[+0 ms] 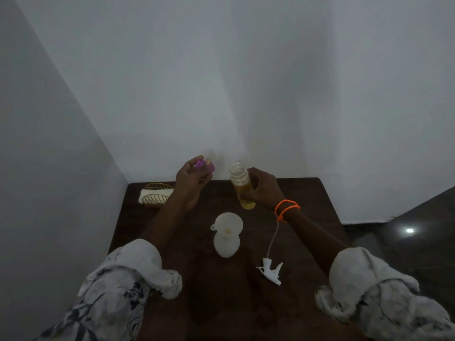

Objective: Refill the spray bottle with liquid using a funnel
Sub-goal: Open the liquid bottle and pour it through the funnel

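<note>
- Right hand (pixel 264 190) grips an open jar (pixel 242 184) of yellow liquid, lifted above the table (pixel 221 303).
- Left hand (pixel 190 179) pinches a purple cap (pixel 205 166).
- Funnel (pixel 227 223) sits in the white bottle (pixel 226 243), mid-table.
- Sprayer (pixel 269 269) with tube lies right of it.
- Napkin holder (pixel 155 195) stands far left.
</note>
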Available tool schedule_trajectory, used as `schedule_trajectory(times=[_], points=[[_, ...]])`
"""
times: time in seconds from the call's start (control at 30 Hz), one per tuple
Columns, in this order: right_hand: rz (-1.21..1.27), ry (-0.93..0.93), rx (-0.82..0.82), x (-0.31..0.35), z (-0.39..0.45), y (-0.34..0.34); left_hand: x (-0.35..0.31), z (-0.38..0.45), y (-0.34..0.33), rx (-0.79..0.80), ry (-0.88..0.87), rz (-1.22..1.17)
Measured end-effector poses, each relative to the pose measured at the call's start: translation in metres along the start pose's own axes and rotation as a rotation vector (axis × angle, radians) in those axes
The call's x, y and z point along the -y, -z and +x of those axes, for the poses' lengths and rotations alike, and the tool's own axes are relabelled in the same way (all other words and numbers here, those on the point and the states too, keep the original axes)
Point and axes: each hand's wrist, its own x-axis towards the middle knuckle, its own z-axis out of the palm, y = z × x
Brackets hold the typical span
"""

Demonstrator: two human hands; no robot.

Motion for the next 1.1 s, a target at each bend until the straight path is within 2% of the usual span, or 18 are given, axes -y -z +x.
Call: schedule_trajectory(times=[0.2,0.6,1.1], points=[[-0.092,-0.030,0.037,-0.019,-0.022,-0.003,0.035,-0.010,0.030,-0.028,0.105,-0.058],[-0.323,-0.013,0.171,-0.052,-0.052,-0.016,0.097,-0.032,0.054,-0.051,0.177,0.128],[-0.570,0.031,0.189,-0.057,-0.060,-0.018,0.116,-0.038,0.065,-0.029,0.212,0.141]])
